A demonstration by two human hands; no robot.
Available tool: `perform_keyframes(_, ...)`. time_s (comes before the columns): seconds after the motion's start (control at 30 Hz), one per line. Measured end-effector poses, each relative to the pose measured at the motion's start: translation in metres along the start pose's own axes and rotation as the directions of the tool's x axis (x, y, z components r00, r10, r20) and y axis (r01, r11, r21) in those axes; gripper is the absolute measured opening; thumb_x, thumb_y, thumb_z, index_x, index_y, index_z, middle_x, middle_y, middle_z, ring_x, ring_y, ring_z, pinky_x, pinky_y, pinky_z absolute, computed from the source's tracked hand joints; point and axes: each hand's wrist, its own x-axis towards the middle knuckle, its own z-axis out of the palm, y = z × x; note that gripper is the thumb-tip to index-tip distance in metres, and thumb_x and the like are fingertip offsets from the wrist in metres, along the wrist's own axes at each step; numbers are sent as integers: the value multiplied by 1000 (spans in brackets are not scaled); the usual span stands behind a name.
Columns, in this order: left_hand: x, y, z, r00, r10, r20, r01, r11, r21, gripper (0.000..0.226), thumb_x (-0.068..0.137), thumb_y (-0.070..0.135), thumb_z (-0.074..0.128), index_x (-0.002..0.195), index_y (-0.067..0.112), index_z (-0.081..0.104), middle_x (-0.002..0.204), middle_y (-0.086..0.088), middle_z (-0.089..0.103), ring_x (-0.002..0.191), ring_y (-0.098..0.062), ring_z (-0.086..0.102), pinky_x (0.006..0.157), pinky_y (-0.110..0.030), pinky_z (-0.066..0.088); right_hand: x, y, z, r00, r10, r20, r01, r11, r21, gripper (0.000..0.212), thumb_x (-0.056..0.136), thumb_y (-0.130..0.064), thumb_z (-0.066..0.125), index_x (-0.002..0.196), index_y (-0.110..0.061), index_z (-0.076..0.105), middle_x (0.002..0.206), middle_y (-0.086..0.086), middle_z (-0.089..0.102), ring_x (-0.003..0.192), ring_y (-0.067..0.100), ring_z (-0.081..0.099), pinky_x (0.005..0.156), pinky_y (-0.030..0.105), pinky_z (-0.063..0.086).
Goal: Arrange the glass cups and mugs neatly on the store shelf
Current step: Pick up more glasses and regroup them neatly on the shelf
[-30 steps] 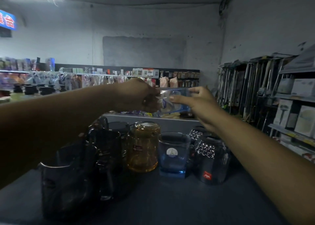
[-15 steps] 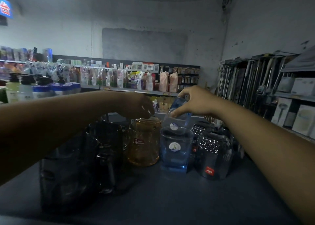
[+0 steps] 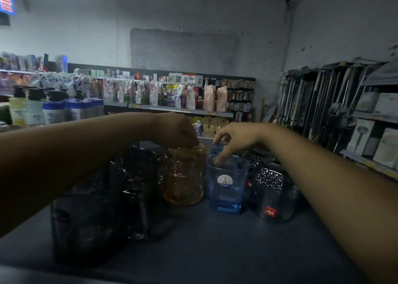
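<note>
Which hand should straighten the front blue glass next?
The right hand, probably. Its fingers already reach down at the rim of the blue glass, while the left hand rests atop the amber mug beside it.

Amber mug (image 3: 184, 177), blue glass cup (image 3: 226, 184), dark diamond-patterned cup (image 3: 272, 189), grey shelf (image 3: 215, 247)

A dark shelf top (image 3: 215, 247) carries dark mugs (image 3: 90, 208), an amber mug (image 3: 183, 176), a blue glass (image 3: 226, 184) and a patterned glass (image 3: 273, 189).
</note>
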Motion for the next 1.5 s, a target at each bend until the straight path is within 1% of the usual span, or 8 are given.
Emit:
perform_keyframes(0.17, 0, -3, 1, 1000, 10, -20, -10, 1000, -8, 29, 102, 24, 58, 125, 16, 73, 122, 1, 73, 98, -8, 66, 90, -26, 50, -6, 7, -1, 999, -51, -16, 51, 999, 12, 71, 77, -51, 81, 139, -22, 59, 144, 1, 53, 124, 21, 54, 99, 39, 54)
perform_keyframes(0.33, 2, -2, 2, 1000, -2, -29, 1, 1000, -26, 29, 101, 26, 58, 126, 18, 71, 122, 4, 72, 93, -1, 62, 75, -6, 41, -16, 11, 0, 995, -68, -73, 77, 989, 128, 55, 90, -59, 62, 131, -22, 65, 127, -4, 61, 113, 14, 60, 96, 40, 57)
perform_keyframes(0.5, -1, -2, 2, 1000, 3, -28, -4, 1000, -15, 28, 101, 24, 60, 126, 20, 72, 124, 4, 72, 102, -7, 67, 92, -27, 51, -21, 21, 3, 979, -109, -175, 135, 981, 139, 37, 92, -42, 70, 121, -20, 70, 121, -5, 68, 110, 13, 64, 100, 40, 53)
perform_keyframes(0.57, -1, -1, 2, 999, 5, -34, -5, 1000, -4, 28, 101, 22, 59, 126, 20, 72, 123, 3, 73, 103, -8, 67, 93, -27, 51, -22, 24, 6, 974, -127, -186, 152, 980, 130, 34, 91, -43, 71, 118, -22, 72, 119, -5, 70, 109, 11, 65, 100, 37, 52)
perform_keyframes(0.83, -1, 2, 2, 998, 11, -63, -12, 1000, -7, 29, 101, 18, 57, 126, 21, 72, 122, 6, 72, 96, -1, 63, 73, 0, 38, -20, 27, 14, 959, -148, -241, 177, 979, 105, 36, 91, -47, 70, 117, -22, 74, 115, -7, 70, 104, 7, 64, 95, 33, 52)
perform_keyframes(1.03, -4, 3, 2, 998, 21, -64, -21, 1000, 4, 28, 100, 20, 59, 124, 23, 74, 123, 6, 73, 100, -6, 67, 89, -25, 53, -19, 24, 17, 950, -163, -267, 200, 973, 119, 33, 91, -43, 71, 114, -19, 74, 110, -6, 71, 98, 5, 64, 85, 27, 50)
perform_keyframes(1.33, -5, 6, 3, 998, 6, -57, -6, 1000, -5, 29, 100, 20, 60, 125, 24, 73, 124, 7, 72, 96, 0, 63, 88, -25, 50, -22, 24, 13, 968, -145, -205, 168, 981, 96, 36, 94, -42, 68, 124, -22, 69, 124, -2, 68, 111, 12, 64, 100, 37, 52)
perform_keyframes(1.5, -7, 6, 3, 998, -10, -61, 9, 1000, -24, 29, 100, 20, 60, 125, 24, 73, 123, 7, 71, 101, -5, 65, 88, -24, 52, -29, 27, 10, 975, -155, -156, 170, 981, 88, 44, 87, -30, 78, 130, -24, 68, 130, -5, 65, 110, 5, 60, 99, 30, 48)
